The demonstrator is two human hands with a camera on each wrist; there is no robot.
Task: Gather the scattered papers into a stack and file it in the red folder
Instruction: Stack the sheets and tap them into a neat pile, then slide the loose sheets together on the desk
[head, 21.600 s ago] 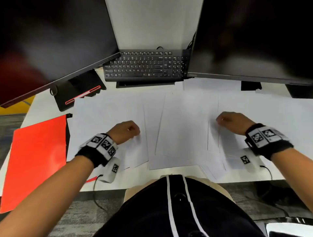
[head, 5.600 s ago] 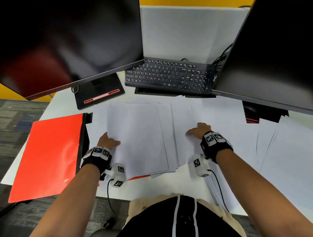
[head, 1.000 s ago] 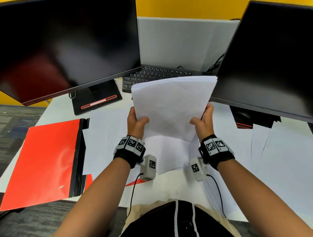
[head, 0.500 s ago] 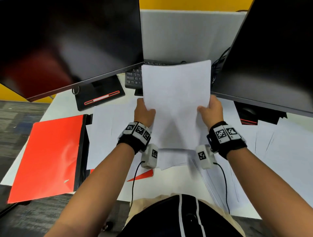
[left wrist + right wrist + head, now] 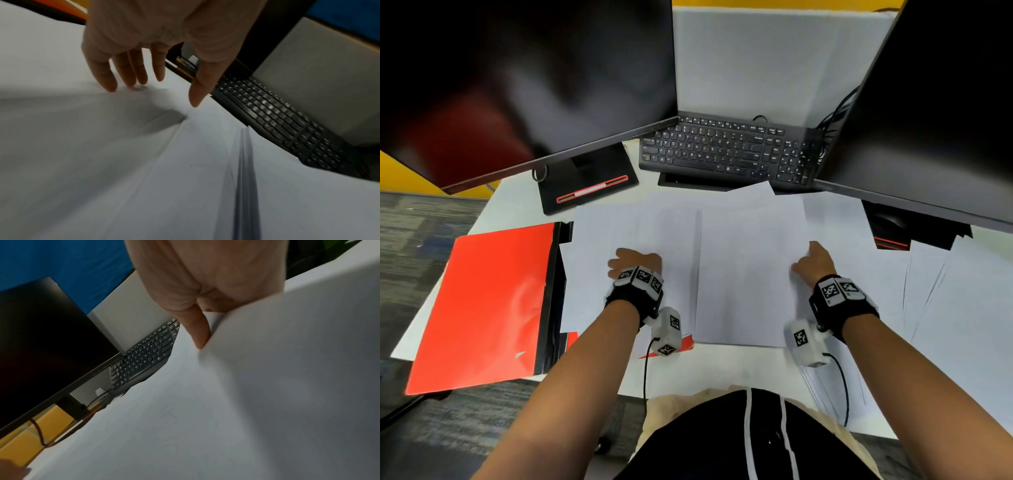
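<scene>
Squaring stack (image 5: 743,274) on tabletop (image 5: 722,370) | left hand (image 5: 635,262) fingers spread, pressing loose sheets | right hand (image 5: 813,262) thumb on stack's edge, other fingers hidden | red folder (image 5: 486,301) open at left, awaiting papers.

Stack of papers (image 5: 743,274) lies at frame centre on the desk (image 5: 722,370), on top of other loose sheets (image 5: 619,233) that spread to its left. More sheets (image 5: 962,308) fan out at right, well apart from the stack.

Left hand (image 5: 635,262) rests on the loose sheets just left of the stack; right hand (image 5: 813,262) sits at the stack's right edge.

Folder (image 5: 486,305) lies at frame left, beside the loose sheets, partly overhanging the desk's lower edge.

Keyboard (image 5: 726,150) sits above the papers, at centre top. Left monitor (image 5: 517,78) fills upper left, its base (image 5: 585,181) just left of the keyboard. Right monitor (image 5: 935,102) fills upper right, overhanging the keyboard's right end.
</scene>
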